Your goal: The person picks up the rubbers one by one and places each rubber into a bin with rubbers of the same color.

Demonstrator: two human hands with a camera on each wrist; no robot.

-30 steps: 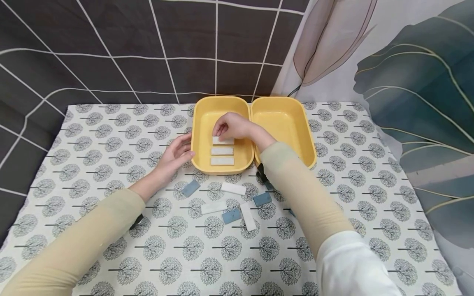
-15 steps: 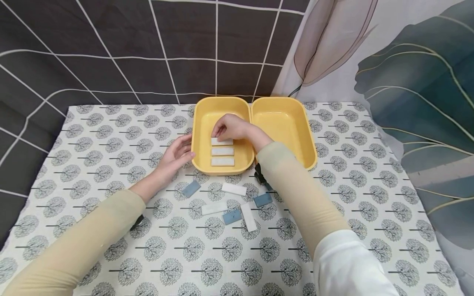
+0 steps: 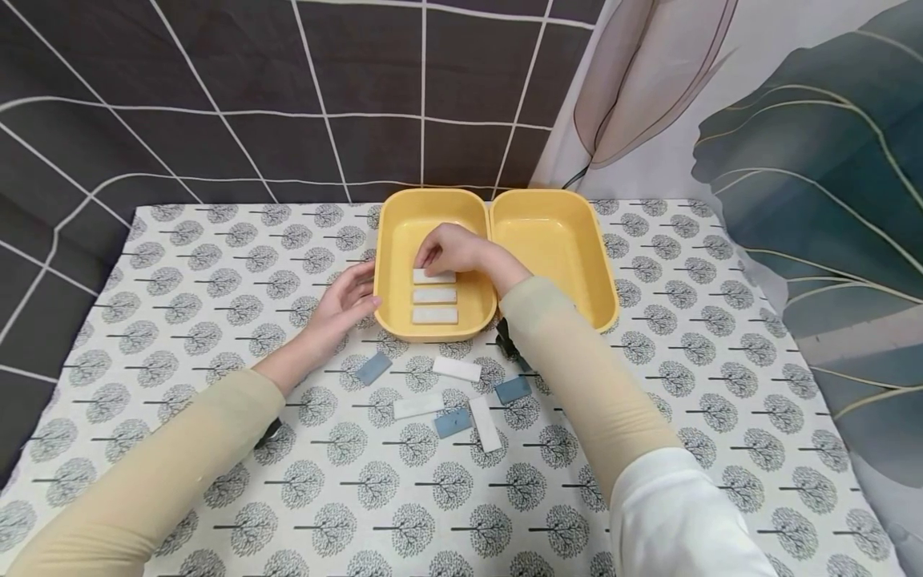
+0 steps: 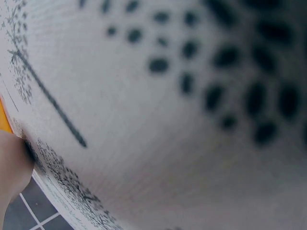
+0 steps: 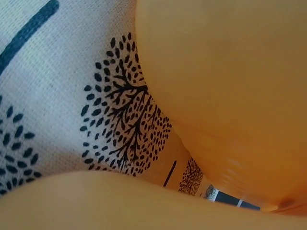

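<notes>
In the head view, my right hand (image 3: 456, 247) reaches into the left half of a yellow two-part container (image 3: 397, 232). Its fingertips pinch a flat white rectangular block (image 3: 440, 278) lying at the top of a short column. Below it, two more white blocks, the middle one (image 3: 434, 296) and the lower one (image 3: 435, 315), lie parallel with small gaps between. My left hand (image 3: 337, 306) rests against the container's left wall, thumb at the rim and fingers along the outside. The left wrist view catches only a blurred bit of hand (image 4: 14, 163) beside patterned cloth.
In front of the container lie loose white blocks (image 3: 457, 369) and blue blocks (image 3: 453, 422) on the tree-print tablecloth (image 3: 324, 489). The container's right half (image 3: 551, 248) lies open beside the left. A dark grid-patterned cloth (image 3: 360, 72) hangs behind.
Over the last second the right forearm has shifted slightly left, and the pinched block has edged left within the column. The left hand stays at the container's wall.
</notes>
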